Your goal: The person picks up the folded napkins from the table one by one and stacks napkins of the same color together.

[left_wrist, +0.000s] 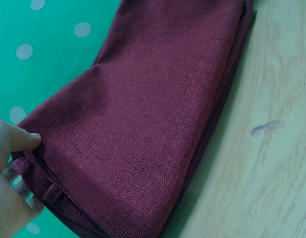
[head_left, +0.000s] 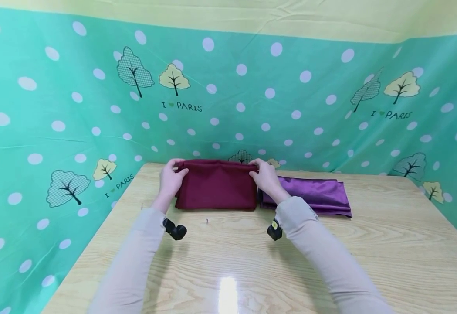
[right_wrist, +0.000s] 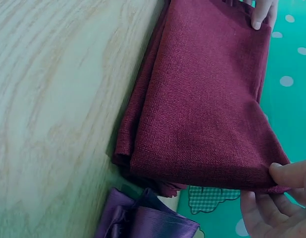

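Note:
A folded maroon cloth (head_left: 217,185) lies in layers near the back edge of the table. My left hand (head_left: 171,178) pinches its far left corner, thumb on top and fingers beneath, as the left wrist view also shows at the cloth's edge. At the far right corner my right hand (head_left: 266,176) pinches the cloth the same way; in the right wrist view its thumb (right_wrist: 286,174) presses the upper face. The far edge is lifted a little between both hands. A folded shiny purple cloth (head_left: 314,194) lies just right of the maroon one, partly behind my right wrist.
The pale wooden table (head_left: 220,253) carries a small dark mark (left_wrist: 266,128) in front of the maroon cloth. A green dotted curtain (head_left: 228,109) printed with trees hangs right behind the table and along both sides. Black wrist cameras sit under both sleeves.

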`<state>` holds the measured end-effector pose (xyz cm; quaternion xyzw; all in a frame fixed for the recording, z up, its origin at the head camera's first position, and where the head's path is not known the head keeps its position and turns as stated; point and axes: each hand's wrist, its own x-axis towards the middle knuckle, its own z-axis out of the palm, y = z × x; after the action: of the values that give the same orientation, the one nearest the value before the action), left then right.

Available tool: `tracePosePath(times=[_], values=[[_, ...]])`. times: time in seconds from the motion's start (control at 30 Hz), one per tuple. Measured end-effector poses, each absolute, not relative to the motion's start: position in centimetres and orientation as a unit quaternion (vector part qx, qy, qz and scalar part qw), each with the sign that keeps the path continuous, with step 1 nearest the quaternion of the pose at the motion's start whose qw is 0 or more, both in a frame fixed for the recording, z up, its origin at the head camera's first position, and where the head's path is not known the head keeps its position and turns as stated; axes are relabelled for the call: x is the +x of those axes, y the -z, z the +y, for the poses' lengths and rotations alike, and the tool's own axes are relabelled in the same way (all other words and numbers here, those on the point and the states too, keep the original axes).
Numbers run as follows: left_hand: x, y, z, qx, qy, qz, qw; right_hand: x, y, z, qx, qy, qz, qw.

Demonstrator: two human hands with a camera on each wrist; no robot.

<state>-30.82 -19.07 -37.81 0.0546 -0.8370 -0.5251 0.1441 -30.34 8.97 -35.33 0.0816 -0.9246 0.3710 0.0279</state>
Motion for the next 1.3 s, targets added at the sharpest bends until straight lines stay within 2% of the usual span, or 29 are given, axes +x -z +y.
tracePosePath(times=[0.8, 1.07, 1.3], values=[[-31.5, 41.2, -18.9, 0.052, 0.491, -0.864, 0.101, -30.6, 40.9, 8.9, 0.064, -0.399, -0.914, 0.035], [-31.1, 42.8, -19.7, 0.056, 0.453, -0.887, 0.065, -30.1, 41.3, 8.9, 0.062, -0.382, -0.922, 0.014], [-31.0, 43.5, -20.1, 0.067, 0.424, -0.901, 0.06, -29.7, 41.2, 8.9, 0.062, -0.365, -0.929, 0.02]])
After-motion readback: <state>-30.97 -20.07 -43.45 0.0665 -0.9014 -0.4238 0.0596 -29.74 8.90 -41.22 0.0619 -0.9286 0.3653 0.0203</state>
